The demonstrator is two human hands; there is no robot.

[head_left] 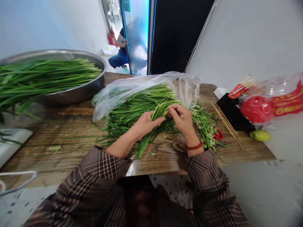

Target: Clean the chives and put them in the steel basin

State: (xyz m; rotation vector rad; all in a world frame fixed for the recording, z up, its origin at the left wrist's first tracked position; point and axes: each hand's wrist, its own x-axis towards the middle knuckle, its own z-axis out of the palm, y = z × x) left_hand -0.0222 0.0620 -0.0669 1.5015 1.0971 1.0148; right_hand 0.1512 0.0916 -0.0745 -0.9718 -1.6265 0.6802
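Observation:
My left hand (145, 125) is closed around a small bunch of garlic chives (159, 111), thumb laid along the stalks. The pale cut ends point up and away, and the green leaves hang down toward the table's front edge. At those stalk ends my right hand (182, 119), with a red bead bracelet on its wrist, is pinched; its fingertips partly hide what they grip. Behind both hands lies a large pile of garlic chives (132, 107), partly inside a clear plastic bag (111, 94). Loose trimmings (204, 124) are heaped to the right of my right hand.
A steel basin (78, 94) of garlic chives stands at left, near a white device (14, 142). On the right are a red-handled tool (218, 135), wooden skewers (226, 123), a black box (233, 115), red packaging (257, 108) and a green fruit (259, 135). A person (121, 50) crouches beyond.

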